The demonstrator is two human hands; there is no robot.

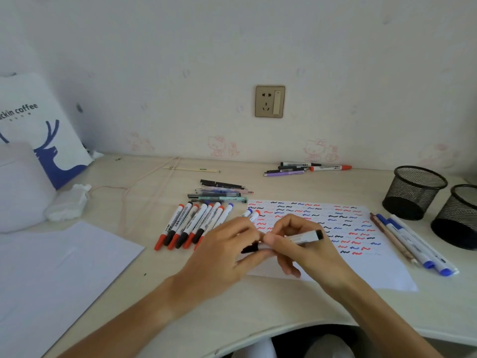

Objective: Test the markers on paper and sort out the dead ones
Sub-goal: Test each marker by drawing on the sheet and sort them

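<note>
In the lower centre of the frame, the fingers of the right hand [302, 244] curl round the white barrel of a black-ended marker [304, 237], which lies nearly level over the left part of the test paper [361, 264]. The left hand [227, 251] meets it from the left, its fingers pinching the marker's black cap [249, 248]; whether the cap is on or off the tip cannot be told. The paper lies flat on the table [232, 306], covered with rows of red, blue and black squiggles. Left of the hands, a row of markers [191, 223] lies side by side. Above them is a bundle of pens [219, 193]. Near the wall lies another small group [307, 168]. Right of the paper lie several pens and pencils [413, 244], beside two black mesh cups [436, 202].
</note>
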